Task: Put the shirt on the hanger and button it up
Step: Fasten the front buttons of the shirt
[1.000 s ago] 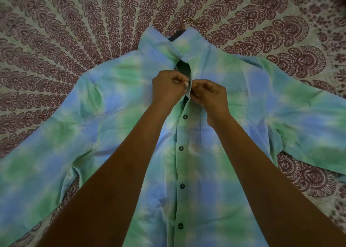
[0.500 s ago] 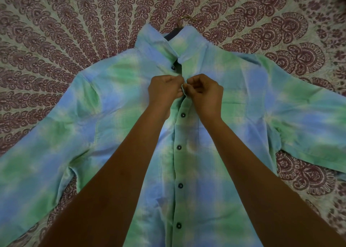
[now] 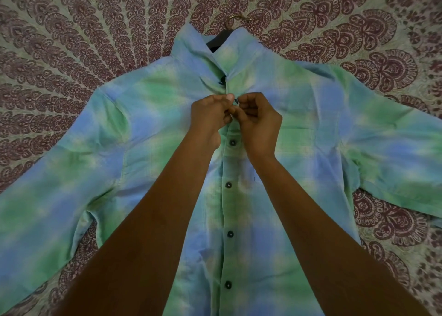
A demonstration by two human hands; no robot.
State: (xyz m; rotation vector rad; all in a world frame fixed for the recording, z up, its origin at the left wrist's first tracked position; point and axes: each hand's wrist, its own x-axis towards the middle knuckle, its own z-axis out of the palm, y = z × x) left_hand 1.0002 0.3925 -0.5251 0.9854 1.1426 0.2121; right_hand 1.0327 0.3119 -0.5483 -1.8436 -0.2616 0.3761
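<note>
**Entry: second-from-top button being fastened on hung shirt**

Item 1. A long-sleeved cotton shirt in blue and green tie-dye check [image 3: 299, 114] is being kept flat, front up and sleeves spread, on a cream bedspread printed with maroon paisley fans [image 3: 71, 40]. It is already being carried on a dark hanger [image 3: 216, 41], of which only the neck in the open collar and a brass-coloured hook [image 3: 235, 19] above it are being shown.

Item 2. The placket is being worked just below the collar. The left hand [image 3: 209, 116] is being clenched on the placket edge, thumb up. The right hand [image 3: 259, 121] is being pinched against it, fingertips touching, on the opposite edge and a small dark button [image 3: 236, 101] that is partly being shown between them.

Item 3. Four dark buttons [image 3: 232, 143] below the hands are being shown closed. The collar button [image 3: 221, 82] is being left open.

Risks, as judged:
- The button is possibly being pushed only halfway through; if the edges are released early, it could slip back out.
- The placket edges are being gathered tightly; a sideways pull could drag the shirt off the hanger shoulder.
- The buttonhole itself is being hidden by the fingers, so alignment cannot be confirmed.
</note>
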